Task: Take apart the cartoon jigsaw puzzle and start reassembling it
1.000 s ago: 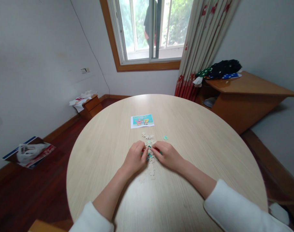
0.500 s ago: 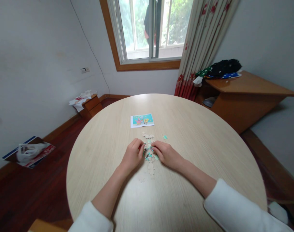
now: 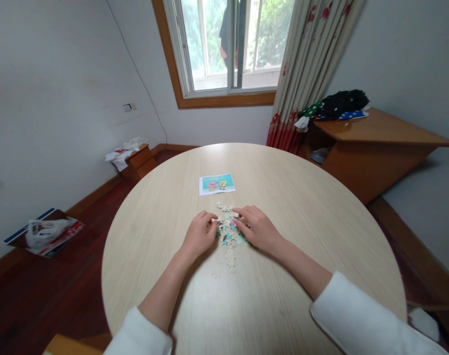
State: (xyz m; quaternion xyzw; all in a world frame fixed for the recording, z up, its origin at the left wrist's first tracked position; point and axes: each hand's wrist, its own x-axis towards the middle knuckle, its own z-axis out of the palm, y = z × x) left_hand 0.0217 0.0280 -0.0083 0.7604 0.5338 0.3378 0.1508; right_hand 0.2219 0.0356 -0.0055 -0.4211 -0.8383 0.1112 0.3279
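Note:
A small heap of loose jigsaw pieces point(image 3: 228, 234), pale and teal, lies near the middle of a round light-wood table point(image 3: 301, 236). My left hand point(image 3: 196, 234) rests at the heap's left edge with fingers curled, fingertips touching pieces. My right hand point(image 3: 259, 228) lies over the heap's right side, fingers stretched out flat and reaching toward the far pieces. Beyond the heap sits a small printed picture card point(image 3: 217, 184) with a teal cartoon image.
An orange wooden desk point(image 3: 379, 143) with dark clothing stands at the right, beside a flowered curtain point(image 3: 305, 74). A small wooden drawer unit point(image 3: 138, 161) and a plastic bag on a flat box point(image 3: 43, 232) lie on the red floor at left.
Both hands have shifted a little away from me and apart. The right hand's fingers have uncurled and spread flat, uncovering more pieces between the hands.

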